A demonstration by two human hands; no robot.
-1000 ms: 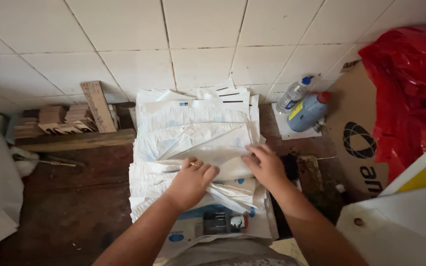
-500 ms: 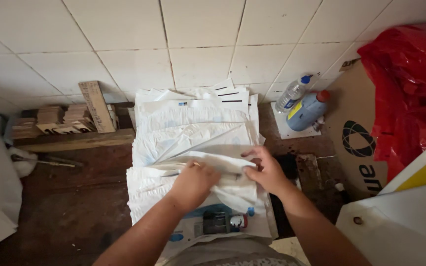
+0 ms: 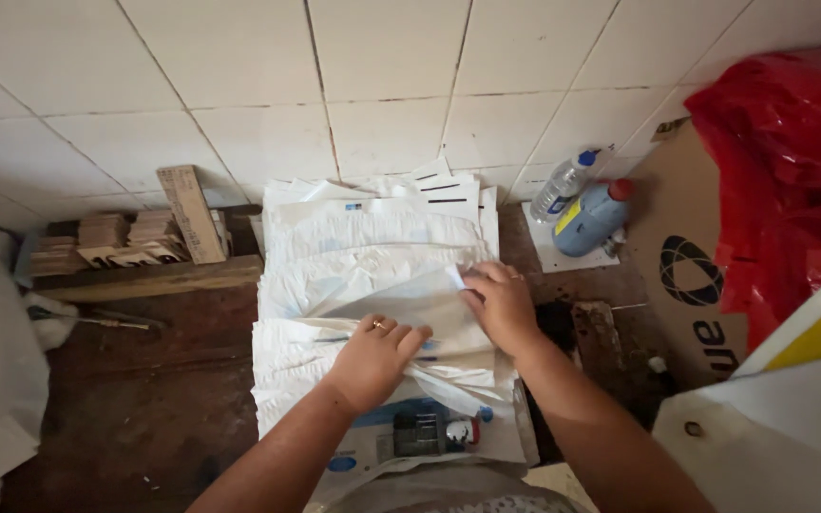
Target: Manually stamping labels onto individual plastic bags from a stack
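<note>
Here, both hands work on a stack of white woven sacks [image 3: 372,256] lying flat on a dark, worn desk [image 3: 135,399] against a white tiled wall [image 3: 239,85]. The stack's long axis runs from the person toward the wall, its far ends fanned out and touching the tiles. The topmost sack [image 3: 401,299] is partly folded, its folded edge running diagonally from lower left up to a corner at the right.

The left hand [image 3: 372,361] rests palm-down on the near part of the fold, fingers curled and pressing the cloth; whether it pinches any fabric cannot be told. The right hand [image 3: 501,304] lies just beside it, fingers closed on the upper right corner of the folded sack. The hands are close but apart.

Left of the stack sit small wooden blocks [image 3: 116,237] on a plank [image 3: 144,280]. To the right, two plastic bottles [image 3: 586,204] lie near the wall, beside a cardboard box [image 3: 686,247] and a red plastic bag [image 3: 791,171].
</note>
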